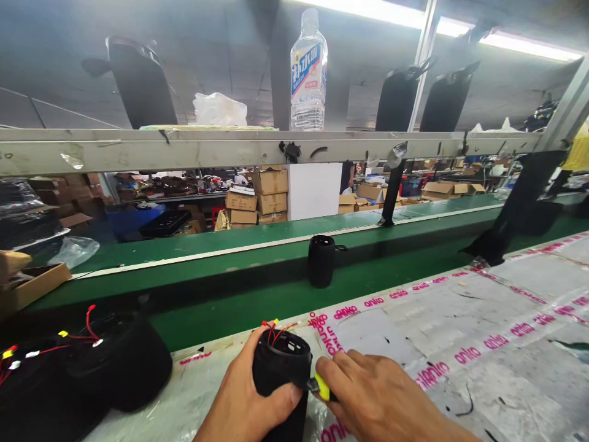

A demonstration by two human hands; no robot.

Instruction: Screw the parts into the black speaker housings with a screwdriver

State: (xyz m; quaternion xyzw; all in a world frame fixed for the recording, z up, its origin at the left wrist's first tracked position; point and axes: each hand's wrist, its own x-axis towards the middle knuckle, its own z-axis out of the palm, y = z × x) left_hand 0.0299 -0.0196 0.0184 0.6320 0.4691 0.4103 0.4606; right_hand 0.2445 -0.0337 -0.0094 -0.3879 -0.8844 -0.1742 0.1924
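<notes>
A black cylindrical speaker body stands at the bottom centre, its open top showing red wires with red and yellow connectors. My left hand is wrapped round its left side, thumb across the front. Closed round a yellow-handled tool, my right hand is at the speaker's right side. The tool's metal end touches or nearly touches the upper rim; its exact shape is hard to make out. At the left lie more black speaker bodies with red wires and white and yellow connectors.
On the green conveyor behind the taped worktable stands another black cylinder. A metal shelf rail crosses above, bearing a clear bottle. An open carton sits at the left; a black post rises at the right.
</notes>
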